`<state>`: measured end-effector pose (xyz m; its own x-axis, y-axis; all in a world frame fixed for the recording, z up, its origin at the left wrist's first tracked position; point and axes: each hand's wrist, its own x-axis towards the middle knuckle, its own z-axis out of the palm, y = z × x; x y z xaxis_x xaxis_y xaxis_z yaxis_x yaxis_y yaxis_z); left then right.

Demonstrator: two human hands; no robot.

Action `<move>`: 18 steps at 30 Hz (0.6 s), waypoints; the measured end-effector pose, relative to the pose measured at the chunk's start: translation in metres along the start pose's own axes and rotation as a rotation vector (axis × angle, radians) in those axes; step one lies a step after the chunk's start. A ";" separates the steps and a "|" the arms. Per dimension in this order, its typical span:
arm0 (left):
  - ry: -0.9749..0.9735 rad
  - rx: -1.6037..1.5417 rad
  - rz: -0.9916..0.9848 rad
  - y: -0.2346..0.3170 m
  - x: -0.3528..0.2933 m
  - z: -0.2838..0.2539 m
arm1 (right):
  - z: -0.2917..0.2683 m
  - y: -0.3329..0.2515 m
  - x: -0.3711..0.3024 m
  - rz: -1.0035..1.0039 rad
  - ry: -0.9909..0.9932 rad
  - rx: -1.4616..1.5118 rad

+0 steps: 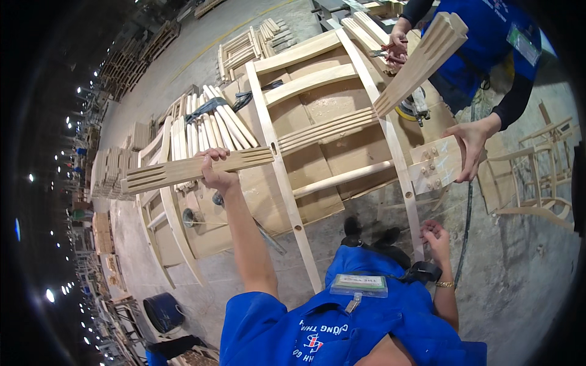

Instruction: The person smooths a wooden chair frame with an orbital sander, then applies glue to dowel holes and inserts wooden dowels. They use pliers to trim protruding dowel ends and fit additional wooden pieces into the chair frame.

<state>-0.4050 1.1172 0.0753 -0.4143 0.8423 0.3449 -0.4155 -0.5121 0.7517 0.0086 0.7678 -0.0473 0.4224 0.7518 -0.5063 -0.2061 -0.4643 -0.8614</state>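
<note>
A pale wooden slat with long grooves (183,169) is gripped by my left hand (218,172), fingers wrapped round its middle. Its right end meets the left leg of a wooden frame (287,194), by a slot there. Close to the lower end of the frame's right leg (404,177) is my right hand (436,241), with its fingers curled; what they hold, if anything, is too small to make out. Another grooved slat (421,64) rises at a slant from the right leg. A third grooved slat (329,131) spans the two legs.
Across the cardboard-covered table (311,210), a co-worker has red-handled pliers (384,52) in one hand and touches a board with several pegs (434,166) with the other. Bundled wooden rods (210,125), another frame (177,226) and stacked slats (113,174) are at left.
</note>
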 end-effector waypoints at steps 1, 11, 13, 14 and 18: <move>-0.034 -0.022 0.009 -0.005 0.004 0.003 | -0.001 0.000 0.005 -0.083 -0.041 0.025; -0.071 0.258 0.061 -0.031 0.022 0.016 | 0.016 -0.037 0.009 -0.130 -0.109 0.045; -0.234 0.322 0.137 -0.032 0.018 0.020 | 0.031 -0.058 0.003 -0.067 -0.134 0.049; -0.278 0.410 0.173 -0.034 0.012 0.021 | 0.041 -0.071 0.001 -0.122 -0.225 0.090; -0.373 0.452 0.299 -0.045 -0.004 0.021 | 0.118 -0.148 0.005 -0.412 -0.679 0.216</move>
<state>-0.3679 1.1401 0.0517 -0.1172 0.7179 0.6862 0.0884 -0.6807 0.7272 -0.0627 0.8954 0.0723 -0.1103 0.9939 -0.0030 -0.3457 -0.0412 -0.9375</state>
